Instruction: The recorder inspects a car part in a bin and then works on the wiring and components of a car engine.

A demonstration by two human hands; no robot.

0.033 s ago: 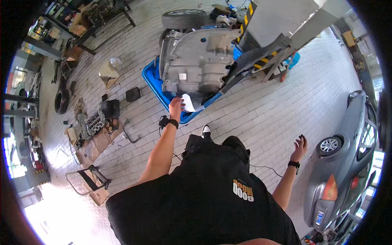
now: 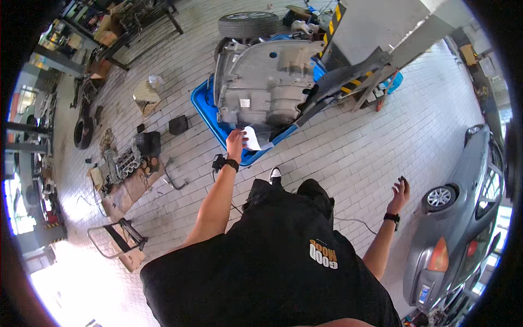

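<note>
My left hand (image 2: 235,144) reaches forward and grips a white sheet (image 2: 252,138) at the near edge of a large grey vehicle assembly (image 2: 261,82). The assembly lies on a blue tray (image 2: 204,106) on the brick floor. A black watch sits on that wrist. My right hand (image 2: 401,191) hangs out to the right with its fingers spread and nothing in it, over the paving beside a silver car (image 2: 463,218). My black shirt and one shoe (image 2: 275,174) fill the lower middle.
A tyre (image 2: 248,23) lies behind the assembly. A grey lift column with yellow-black stripes (image 2: 354,32) stands at the back right. Engine parts on cardboard (image 2: 125,163), a black box (image 2: 178,124) and a hand truck (image 2: 117,237) are on the left.
</note>
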